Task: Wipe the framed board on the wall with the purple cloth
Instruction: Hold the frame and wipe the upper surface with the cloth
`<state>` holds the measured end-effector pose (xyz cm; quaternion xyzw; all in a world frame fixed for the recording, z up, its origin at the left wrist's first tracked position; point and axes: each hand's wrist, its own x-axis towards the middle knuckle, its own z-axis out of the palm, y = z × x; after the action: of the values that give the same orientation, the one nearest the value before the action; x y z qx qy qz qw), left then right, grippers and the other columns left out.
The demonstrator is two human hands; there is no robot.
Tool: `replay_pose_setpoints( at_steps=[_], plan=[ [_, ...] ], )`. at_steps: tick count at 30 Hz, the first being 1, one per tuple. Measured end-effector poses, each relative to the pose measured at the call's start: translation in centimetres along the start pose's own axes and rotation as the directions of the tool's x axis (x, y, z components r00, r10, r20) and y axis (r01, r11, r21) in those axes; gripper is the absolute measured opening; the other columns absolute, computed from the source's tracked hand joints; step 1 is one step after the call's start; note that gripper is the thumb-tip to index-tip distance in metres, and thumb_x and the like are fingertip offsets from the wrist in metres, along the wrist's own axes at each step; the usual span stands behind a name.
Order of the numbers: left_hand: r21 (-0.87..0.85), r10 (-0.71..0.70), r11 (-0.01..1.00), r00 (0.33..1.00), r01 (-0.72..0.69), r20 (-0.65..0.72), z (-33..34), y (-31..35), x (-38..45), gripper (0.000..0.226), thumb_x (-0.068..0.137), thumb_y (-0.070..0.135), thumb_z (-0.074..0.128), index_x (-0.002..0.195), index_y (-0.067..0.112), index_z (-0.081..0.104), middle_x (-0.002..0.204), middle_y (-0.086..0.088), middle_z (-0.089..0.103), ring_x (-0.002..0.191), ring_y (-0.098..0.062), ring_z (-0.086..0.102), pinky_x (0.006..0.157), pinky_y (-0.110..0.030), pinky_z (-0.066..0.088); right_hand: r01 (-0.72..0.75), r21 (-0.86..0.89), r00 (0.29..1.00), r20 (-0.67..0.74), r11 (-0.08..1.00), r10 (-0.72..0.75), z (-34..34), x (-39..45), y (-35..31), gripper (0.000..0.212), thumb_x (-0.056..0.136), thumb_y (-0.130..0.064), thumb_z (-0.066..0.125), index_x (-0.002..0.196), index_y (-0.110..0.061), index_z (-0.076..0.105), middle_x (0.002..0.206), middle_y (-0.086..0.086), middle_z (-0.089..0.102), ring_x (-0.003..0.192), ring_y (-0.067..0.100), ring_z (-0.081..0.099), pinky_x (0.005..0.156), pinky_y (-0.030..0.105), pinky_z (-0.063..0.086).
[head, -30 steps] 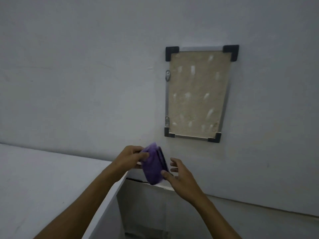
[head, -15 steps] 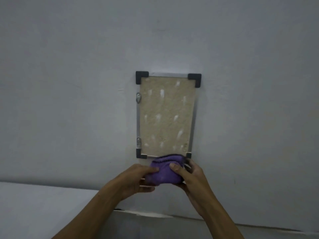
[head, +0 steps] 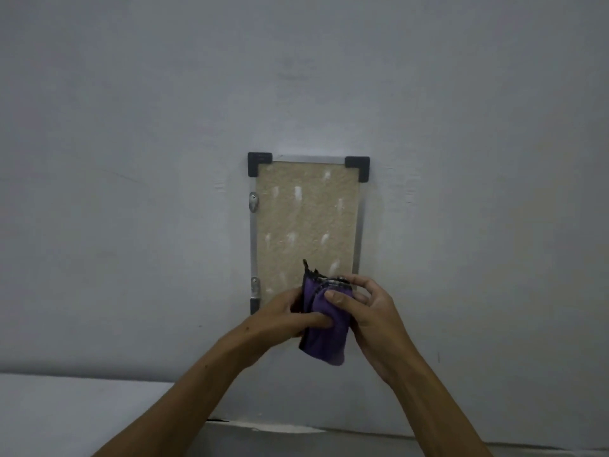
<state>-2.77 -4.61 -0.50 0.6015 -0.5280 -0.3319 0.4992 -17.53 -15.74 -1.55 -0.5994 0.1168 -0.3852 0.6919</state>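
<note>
The framed board hangs upright on the white wall: a beige, speckled panel with white smears, a thin metal frame and black corner caps. In front of its lower edge I hold the folded purple cloth between both hands. My left hand grips the cloth's left side with fingers curled over it. My right hand pinches its top right, thumb on the front. The hands and cloth hide the board's bottom right corner.
A white ledge or counter top runs along the bottom left below the wall. Two small metal brackets fix the board's left frame edge to the wall.
Both hands lifted the cloth from near the ledge up to the board's lower edge. The cloth has turned from lying wide to hanging tall, and the view has centred on the board.
</note>
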Motion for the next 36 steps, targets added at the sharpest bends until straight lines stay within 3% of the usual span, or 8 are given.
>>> replay_pose_setpoints(
  at_steps=[5,9,13,17,20,29,33,36],
  plan=[
    [-0.009,0.098,0.995,0.984,-0.101,-0.146,-0.1,1.1,-0.1,0.039,0.080,0.046,0.078,0.115,0.029,0.071,0.107,0.008,0.075,0.100,-0.011,0.071,0.083,-0.028,0.060,0.039,0.039,0.994,-0.103,0.998,-0.035,0.4,0.3,-0.5,0.062,0.072,-0.022,0.087,0.122,-0.012,0.051,0.107,0.013,0.076,0.097,0.030,0.074,0.076,0.040,0.062],
    [0.434,0.498,0.841,0.776,-0.322,-0.388,1.3,1.5,-0.1,0.028,0.085,0.039,0.076,0.112,0.031,0.072,0.091,0.015,0.074,0.080,0.000,0.068,0.066,-0.018,0.057,0.089,-0.123,0.945,-0.303,0.988,-0.123,1.0,0.0,0.7,0.029,0.089,-0.024,0.075,0.094,-0.013,0.049,0.095,0.018,0.072,0.080,0.028,0.071,0.073,0.049,0.063],
    [0.749,0.651,0.639,0.640,-0.172,-0.408,2.6,1.9,0.0,0.025,0.089,0.040,0.069,0.113,0.031,0.070,0.087,0.015,0.063,0.073,-0.002,0.056,0.059,-0.012,0.042,0.036,-0.021,0.985,-0.166,0.999,-0.040,2.5,0.0,0.5,0.022,0.099,-0.038,0.057,0.100,-0.017,0.063,0.107,0.009,0.073,0.096,0.021,0.072,0.076,0.041,0.061],
    [0.815,0.586,0.548,0.782,-0.189,-0.213,3.1,2.1,0.1,0.039,0.088,0.046,0.066,0.125,0.035,0.061,0.103,0.012,0.047,0.083,-0.005,0.051,0.065,-0.013,0.045,-0.020,0.055,0.980,-0.195,0.998,0.030,3.1,0.4,-1.0,0.067,0.071,-0.065,0.075,0.115,-0.018,0.057,0.104,0.010,0.073,0.095,0.026,0.074,0.075,0.046,0.062],
    [0.791,0.463,0.535,0.886,-0.295,0.018,3.2,2.4,-0.1,0.067,0.084,0.055,0.067,0.144,0.043,0.041,0.122,0.010,0.037,0.106,-0.008,0.045,0.087,-0.025,0.053,0.002,0.009,0.949,-0.314,1.000,0.001,2.4,0.8,-1.7,0.056,0.076,-0.055,0.080,0.113,-0.017,0.061,0.098,0.008,0.076,0.089,0.026,0.076,0.078,0.048,0.063],
    [0.742,0.598,0.496,0.797,-0.451,0.086,-0.8,6.7,0.6,0.022,0.090,0.035,0.065,0.111,0.034,0.070,0.109,0.019,0.055,0.103,0.001,0.054,0.082,-0.012,0.046,0.107,-0.254,0.930,-0.317,0.961,-0.187,0.3,2.6,-4.0,0.028,0.101,-0.038,0.054,0.114,-0.015,0.062,0.100,0.011,0.074,0.089,0.025,0.073,0.081,0.044,0.061],
    [0.859,0.734,0.370,0.678,-0.353,-0.037,-4.9,11.2,2.6,0.021,0.091,0.032,0.062,0.111,0.029,0.067,0.110,0.015,0.056,0.099,0.001,0.053,0.086,-0.017,0.046,0.236,-0.577,0.897,-0.181,0.782,-0.404,0.6,4.1,-6.6,0.029,0.101,-0.044,0.049,0.108,-0.017,0.058,0.089,0.003,0.070,0.070,0.010,0.070,0.060,0.022,0.056],
    [0.959,0.836,0.179,0.548,-0.220,-0.030,-7.6,14.9,4.2,0.030,0.089,0.031,0.063,0.118,0.023,0.064,0.116,0.008,0.055,0.101,-0.007,0.053,0.084,-0.025,0.050,0.365,-0.831,0.804,0.055,0.419,-0.591,1.2,6.1,-9.4,0.024,0.103,-0.033,0.051,0.115,-0.014,0.059,0.103,0.003,0.064,0.089,0.014,0.064,0.075,0.017,0.048]
  ],
)
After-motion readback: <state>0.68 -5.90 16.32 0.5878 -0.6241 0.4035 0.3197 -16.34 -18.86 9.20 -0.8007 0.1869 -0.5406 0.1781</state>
